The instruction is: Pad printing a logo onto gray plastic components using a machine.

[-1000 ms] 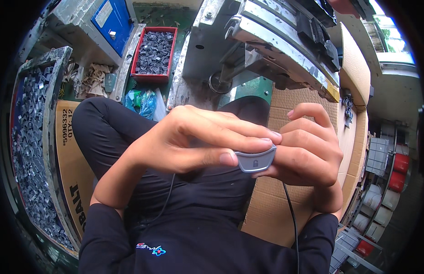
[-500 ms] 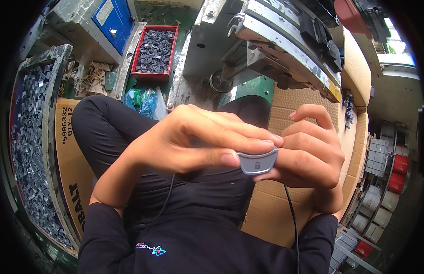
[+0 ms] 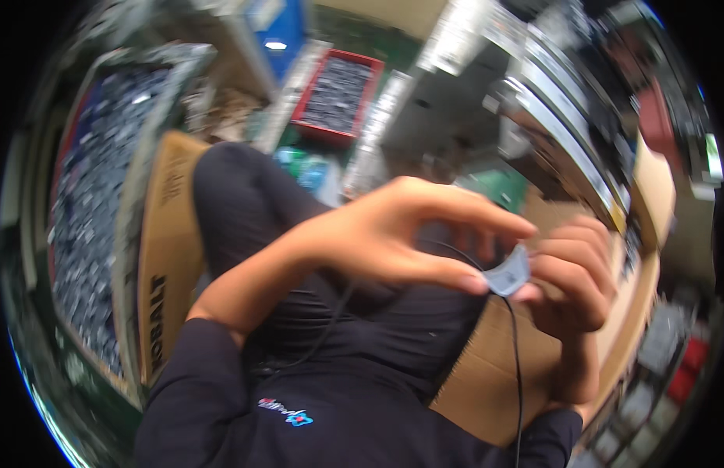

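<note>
A small curved grey plastic piece (image 3: pixel 511 273) with a dark mark on its face is held up between my hands, tilted above my lap. My left hand (image 3: pixel 381 238) has the thumb tip at its left corner and the index fingertip at its upper corner, with a wide gap behind. My right hand (image 3: pixel 574 274) pinches its right side, the other fingers curled. Motion blur hides the exact finger contacts. A thin black cable (image 3: pixel 518 366) runs down past the piece.
Many grey pieces fill a long bin (image 3: pixel 104 210) at the left and a red tray (image 3: pixel 336 92) farther off. Cardboard boxes stand at my left (image 3: pixel 171 265) and beneath my right arm (image 3: pixel 486 366). A metal machine (image 3: pixel 564 117) overhangs at the upper right. Coloured plastic bags (image 3: pixel 306 168) lie beyond my knee.
The surroundings have shifted and blurred as the view turned. The grey piece has tilted, its right end higher. My left thumb and fingers have spread farther apart.
</note>
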A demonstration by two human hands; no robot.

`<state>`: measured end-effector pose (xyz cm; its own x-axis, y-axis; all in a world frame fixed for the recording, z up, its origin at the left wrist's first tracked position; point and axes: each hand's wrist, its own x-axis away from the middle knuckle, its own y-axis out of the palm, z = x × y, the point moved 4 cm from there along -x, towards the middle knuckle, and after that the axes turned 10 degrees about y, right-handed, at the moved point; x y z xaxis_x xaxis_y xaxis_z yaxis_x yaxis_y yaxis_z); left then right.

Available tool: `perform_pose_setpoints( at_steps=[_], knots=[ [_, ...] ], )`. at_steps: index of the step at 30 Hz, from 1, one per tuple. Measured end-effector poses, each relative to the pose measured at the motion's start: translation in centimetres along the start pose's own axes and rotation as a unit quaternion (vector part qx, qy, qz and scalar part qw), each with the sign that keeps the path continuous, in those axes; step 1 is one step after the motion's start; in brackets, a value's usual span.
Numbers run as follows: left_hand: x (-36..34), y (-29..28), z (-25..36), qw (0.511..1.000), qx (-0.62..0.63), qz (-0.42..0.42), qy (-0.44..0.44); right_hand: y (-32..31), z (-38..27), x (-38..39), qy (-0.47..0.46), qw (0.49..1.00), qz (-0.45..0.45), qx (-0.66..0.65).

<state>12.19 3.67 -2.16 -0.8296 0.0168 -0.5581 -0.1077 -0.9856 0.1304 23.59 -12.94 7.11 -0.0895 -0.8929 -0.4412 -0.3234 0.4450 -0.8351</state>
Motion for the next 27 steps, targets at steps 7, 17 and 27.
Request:
perform_pose_setpoints(
  at_steps=[7, 17, 27],
  knots=[
    [1.9, -1.9, 0.7, 0.995, 0.064, 0.078, -0.010, -3.1, 5.3, 3.1, 0.089, 0.965, 0.104, 0.224],
    [15.0, -11.0, 14.8, 0.887, -0.266, 0.376, -0.039, -2.0, 6.1, 1.5, 0.137, 0.959, 0.087, 0.232],
    [35.1, -15.4, 31.3, 0.676, -0.537, 0.459, -0.209, -2.4, 5.3, 0.7, 0.155, 0.967, 0.060, 0.195]
  ],
)
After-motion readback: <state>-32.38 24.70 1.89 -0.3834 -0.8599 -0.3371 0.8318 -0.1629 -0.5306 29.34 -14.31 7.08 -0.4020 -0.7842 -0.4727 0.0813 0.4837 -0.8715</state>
